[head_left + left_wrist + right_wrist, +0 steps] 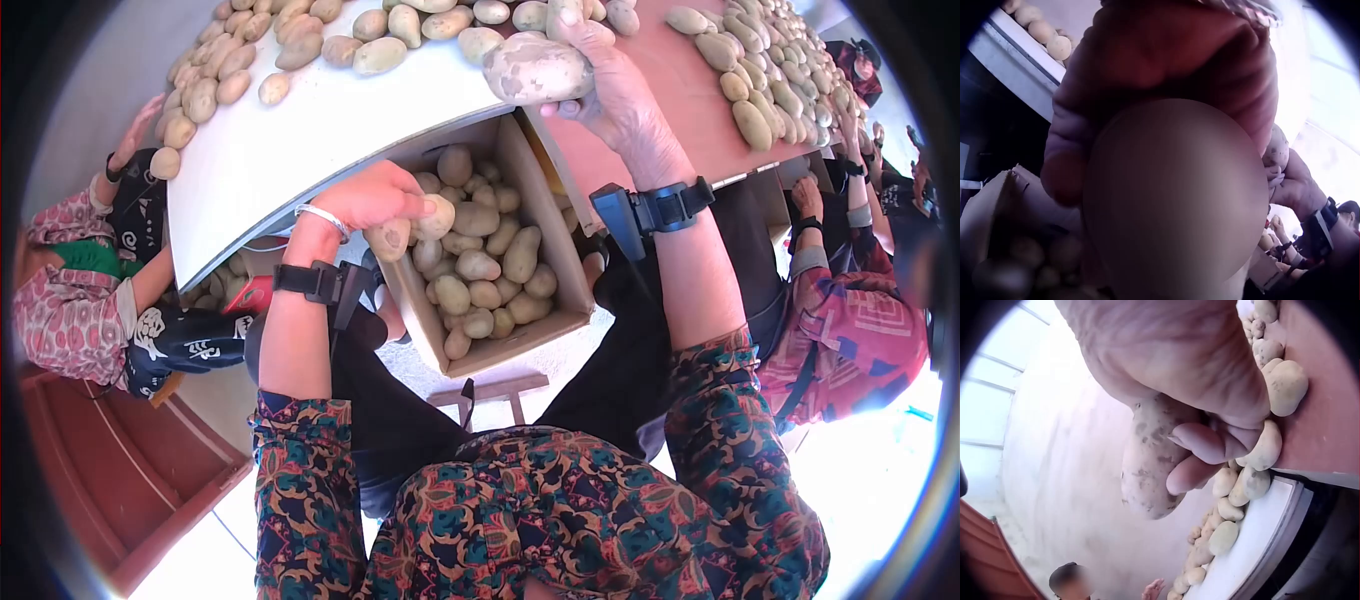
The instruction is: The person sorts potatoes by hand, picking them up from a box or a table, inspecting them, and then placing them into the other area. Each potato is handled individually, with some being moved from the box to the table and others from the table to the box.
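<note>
In the upper middle of the frame, our right hand [622,100] grips a blotchy potato [535,70], its long axis sideways, jutting frame-left. Our left hand [372,197], nearer the central box [560,245], is clamped round a plain potato [388,240] at its left edge.

Person in pink-patterned top [72,325] — left | person in magenta top [850,345] — right | red-brown ribbed panel [120,470], lower left | T-shaped wooden piece [490,389], floor | red item [252,293], partly hidden

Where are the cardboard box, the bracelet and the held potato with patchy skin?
Cardboard box [555,228], head view: inner right wall.
Bracelet [323,214], head view: band's middle.
Patchy potato [1147,459], right wrist view: patchy side.
</note>
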`<action>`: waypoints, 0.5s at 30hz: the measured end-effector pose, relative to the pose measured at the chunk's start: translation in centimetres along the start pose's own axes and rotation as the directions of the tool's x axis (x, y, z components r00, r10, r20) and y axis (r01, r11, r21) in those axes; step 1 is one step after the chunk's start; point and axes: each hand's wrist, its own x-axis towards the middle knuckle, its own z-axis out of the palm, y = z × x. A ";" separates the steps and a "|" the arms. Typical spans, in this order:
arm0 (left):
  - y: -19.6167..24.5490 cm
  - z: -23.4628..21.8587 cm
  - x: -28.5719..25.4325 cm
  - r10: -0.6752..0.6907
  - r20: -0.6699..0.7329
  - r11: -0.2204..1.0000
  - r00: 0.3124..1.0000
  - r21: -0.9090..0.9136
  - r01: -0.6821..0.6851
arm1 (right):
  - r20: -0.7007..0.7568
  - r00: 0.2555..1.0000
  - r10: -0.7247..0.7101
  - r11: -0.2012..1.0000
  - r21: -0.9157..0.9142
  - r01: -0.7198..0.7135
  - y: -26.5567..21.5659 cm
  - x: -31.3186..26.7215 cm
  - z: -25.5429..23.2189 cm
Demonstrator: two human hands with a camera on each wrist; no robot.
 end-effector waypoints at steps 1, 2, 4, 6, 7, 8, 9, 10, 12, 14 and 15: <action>-0.3 0.2 0.3 0.021 0.039 0.999 0.999 0.036 -0.022 | 0.036 0.999 0.004 0.999 -0.036 -0.003 -0.1 -0.1 0.3; -0.7 0.3 0.5 0.041 0.077 0.996 0.996 0.071 -0.046 | 0.072 0.997 0.009 0.997 -0.072 -0.004 -0.1 -0.2 0.7; -0.5 1.1 0.3 -0.007 0.122 0.997 0.993 0.075 -0.002 | 0.076 0.996 0.052 0.995 -0.089 -0.046 0.4 -0.8 0.9; 0.3 0.6 0.0 -0.040 0.134 0.995 0.990 0.101 0.027 | 0.094 0.994 0.058 0.993 -0.107 -0.048 0.4 -0.6 1.0; 1.0 0.4 -0.6 -0.031 0.101 0.993 0.994 -0.112 0.042 | 0.109 0.992 0.069 0.996 -0.067 -0.062 0.4 -0.6 0.9; 1.4 0.3 -0.7 -0.019 0.059 0.946 0.998 -0.322 0.037 | 0.127 0.989 0.072 0.997 -0.038 -0.068 0.1 -0.5 0.8; 1.5 0.0 -0.8 -0.016 0.048 0.948 0.999 -0.318 0.031 | 0.134 0.989 0.062 0.998 -0.038 -0.057 -0.1 -0.4 0.8; 1.5 -0.4 -1.0 0.053 -0.044 0.866 0.998 -0.496 -0.068 | 0.177 0.982 0.065 0.996 0.051 -0.076 -0.2 -0.3 0.8; 1.8 -0.9 -1.3 0.115 -0.198 0.671 0.973 -0.707 -0.223 | 0.171 0.984 0.051 0.982 0.169 -0.081 -0.4 -0.5 1.2; 2.0 -0.9 -1.7 0.132 -0.197 0.509 0.972 -0.827 -0.237 | 0.142 0.989 0.032 0.975 0.214 -0.062 -0.6 -1.0 1.3; 2.2 -1.1 -2.0 0.152 -0.188 0.324 0.970 -0.918 -0.229 | 0.102 0.995 0.022 0.965 0.257 -0.047 -0.7 -1.2 1.5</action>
